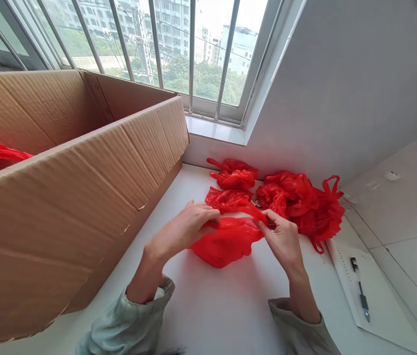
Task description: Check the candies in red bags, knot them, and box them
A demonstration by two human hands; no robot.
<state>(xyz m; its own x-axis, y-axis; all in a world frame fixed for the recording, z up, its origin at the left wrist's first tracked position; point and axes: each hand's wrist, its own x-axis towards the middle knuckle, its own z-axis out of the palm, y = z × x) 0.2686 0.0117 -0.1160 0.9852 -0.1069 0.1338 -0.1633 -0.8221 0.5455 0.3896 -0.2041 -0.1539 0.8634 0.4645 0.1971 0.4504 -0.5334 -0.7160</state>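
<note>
A thin red plastic bag [223, 246] hangs between my two hands, just over the white table. My left hand [193, 219] has its fingers closed on the bag's upper left side. On the upper right, my right hand [280, 234] pinches the bag's edge between thumb and fingers. A strip of the red plastic arches between the hands. What the bag holds, if anything, cannot be made out. Right behind it lies another crumpled red bag [223, 197].
A big open cardboard box [120, 182] stands at the left, with red plastic [1, 149] inside. Along the wall lie more red bags [300, 197]. At the right, a pen [363, 298] rests on a notebook [382, 301]. Behind is a barred window [173, 49].
</note>
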